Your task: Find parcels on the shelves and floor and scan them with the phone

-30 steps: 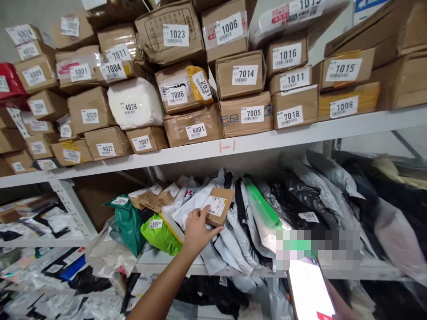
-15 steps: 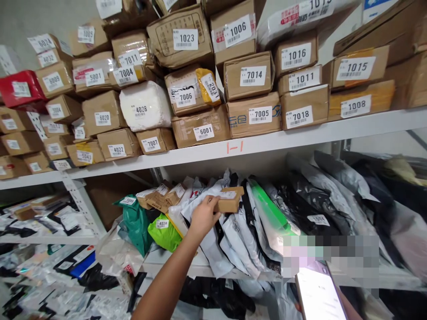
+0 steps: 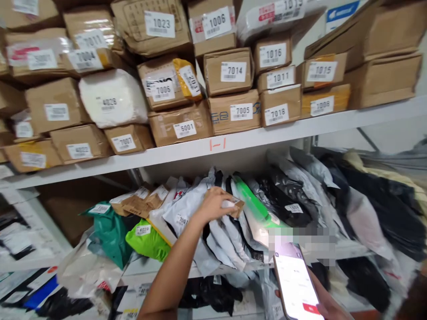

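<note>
My left hand is closed around a small brown cardboard box, over a row of upright mailer bags on the middle shelf. Much of the box is hidden behind the fingers. White bags lie just below it, and a bright green package leans close to its right. At the lower right, my right hand grips a smartphone whose lit screen has a red button near its bottom. A pixelated patch covers the area above the phone's top end.
Numbered cardboard boxes are stacked along the white upper shelf. Left of my arm sit a teal bag, a lime green bag and small cartons. Black bags fill the right side.
My view has shifted closer and to the right. The small box has turned in my left hand, and the fingers now cover more of it. The phone tilts differently, showing a red button.
</note>
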The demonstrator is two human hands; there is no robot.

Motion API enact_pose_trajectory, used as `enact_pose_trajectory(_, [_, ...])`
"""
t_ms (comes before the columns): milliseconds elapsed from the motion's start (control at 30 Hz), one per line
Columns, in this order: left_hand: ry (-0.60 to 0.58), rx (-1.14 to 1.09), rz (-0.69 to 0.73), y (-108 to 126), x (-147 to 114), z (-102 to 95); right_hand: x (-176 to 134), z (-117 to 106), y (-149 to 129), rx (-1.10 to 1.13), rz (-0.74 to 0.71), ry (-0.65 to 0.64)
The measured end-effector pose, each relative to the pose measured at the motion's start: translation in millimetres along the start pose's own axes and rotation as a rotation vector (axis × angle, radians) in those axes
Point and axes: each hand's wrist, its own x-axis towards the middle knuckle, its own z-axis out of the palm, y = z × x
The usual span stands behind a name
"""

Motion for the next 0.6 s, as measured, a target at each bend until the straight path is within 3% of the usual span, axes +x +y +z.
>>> enact_pose_trajectory(200, [-0.133,-0.187,-0.099,-62,4,-8.4,-8,-7,-7,0.145,-0.009,0.055])
enact_pose_trajectory(300, [-0.044,-0.204,-0.078,-70,-7,1.6,-13,0,-7,0.178,-0.01,0.092])
enact_pose_trajectory(400, [0.171,-0.141,-0.129,-56,-24,23.1,-15,7,-9,0.127,-0.012,0.061])
enact_pose_trajectory(600, [0.566,0.086,-0.14,1,-63,81.2,-8,21,-18,0.086,-0.012,-0.127])
